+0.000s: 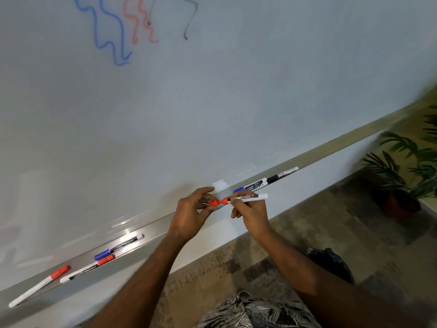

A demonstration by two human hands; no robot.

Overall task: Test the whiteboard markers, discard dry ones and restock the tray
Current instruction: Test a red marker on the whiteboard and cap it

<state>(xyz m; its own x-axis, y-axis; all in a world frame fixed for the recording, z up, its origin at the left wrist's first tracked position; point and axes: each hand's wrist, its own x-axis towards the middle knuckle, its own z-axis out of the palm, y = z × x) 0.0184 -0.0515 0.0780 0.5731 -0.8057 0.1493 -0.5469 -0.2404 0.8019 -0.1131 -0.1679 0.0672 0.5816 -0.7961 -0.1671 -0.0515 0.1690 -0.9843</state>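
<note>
My right hand point(250, 215) grips the white barrel of a red marker point(246, 198). My left hand point(192, 213) pinches its red cap point(214, 202) at the marker's tip end; whether the cap is fully seated I cannot tell. Both hands are just above the metal tray point(153, 233) under the whiteboard point(212, 102). On the tray to the left lie a blue marker point(118, 247) and two red markers point(87, 268) point(39, 286). To the right lie a blue marker point(250, 187) and a black marker point(285, 174). Blue, red and black squiggles point(132, 27) mark the board's top.
A dark bag point(331, 263) sits on the patterned floor at the lower right. A potted plant point(406, 176) stands at the far right, beside the board's end.
</note>
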